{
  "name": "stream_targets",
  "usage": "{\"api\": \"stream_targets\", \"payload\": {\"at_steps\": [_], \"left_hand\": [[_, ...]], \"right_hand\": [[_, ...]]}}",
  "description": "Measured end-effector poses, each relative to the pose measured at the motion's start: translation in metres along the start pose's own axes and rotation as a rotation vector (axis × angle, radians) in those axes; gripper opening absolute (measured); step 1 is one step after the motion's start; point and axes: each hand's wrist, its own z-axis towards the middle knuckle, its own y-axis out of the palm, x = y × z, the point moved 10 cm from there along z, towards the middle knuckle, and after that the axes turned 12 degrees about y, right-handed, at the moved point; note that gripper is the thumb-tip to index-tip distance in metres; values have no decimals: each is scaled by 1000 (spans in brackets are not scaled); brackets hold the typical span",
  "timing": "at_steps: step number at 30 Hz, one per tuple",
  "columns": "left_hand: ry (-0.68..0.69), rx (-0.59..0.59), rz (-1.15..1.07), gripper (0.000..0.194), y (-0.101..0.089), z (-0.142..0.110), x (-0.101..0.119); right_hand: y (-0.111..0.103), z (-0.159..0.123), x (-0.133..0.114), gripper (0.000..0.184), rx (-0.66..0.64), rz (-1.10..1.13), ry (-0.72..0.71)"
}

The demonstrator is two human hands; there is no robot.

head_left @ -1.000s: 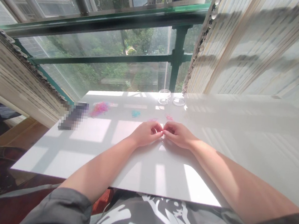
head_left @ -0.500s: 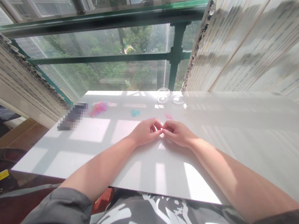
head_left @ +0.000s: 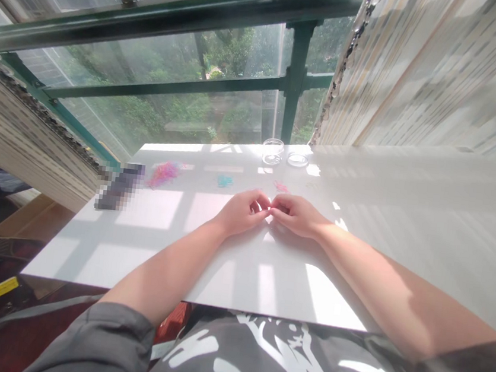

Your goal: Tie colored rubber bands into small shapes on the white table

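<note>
My left hand (head_left: 245, 211) and my right hand (head_left: 295, 215) meet fingertip to fingertip just above the white table (head_left: 141, 257). Both are closed in a pinch; whatever lies between the fingertips is too small to make out. Right behind the fingers is a small scatter of pink pieces (head_left: 281, 186). A little cluster of turquoise pieces (head_left: 224, 181) lies farther left. Beyond it sits a larger pile of mixed pink, orange and purple pieces (head_left: 164, 174). The pieces are thin and small, their kind unclear.
At the table's far edge stand a clear round container (head_left: 272, 152) and a clear shallow dish or lid (head_left: 297, 160). A blurred-out dark object (head_left: 120, 187) lies at the left edge. Window rails (head_left: 165, 87) and a striped curtain (head_left: 405, 66) border the table.
The camera view has shifted slightly, so the table sits a bit higher in the picture. Both hands keep their fingertips together in nearly the same pose.
</note>
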Motion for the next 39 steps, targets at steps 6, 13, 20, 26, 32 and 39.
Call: {"api": "stream_targets", "payload": {"at_steps": [6,13,20,26,32,39], "left_hand": [[-6,-15,8,16,0,0,0],[-16,-12,6,18,0,0,0],[-11,-15,-1,18,0,-1,0],[-21,-20,1,20,1,-1,-1],[-39,-18,-17,21,1,-2,-4],[-54,-48,-19,21,4,-2,-7]], "right_hand": [[2,-1,3,20,-25,8,18],[2,-1,2,19,-27,19,26],[2,-1,3,17,-32,12,16],[3,-1,4,17,-40,26,24],[3,-1,3,16,-40,19,28],[3,-1,5,17,-52,37,48]]}}
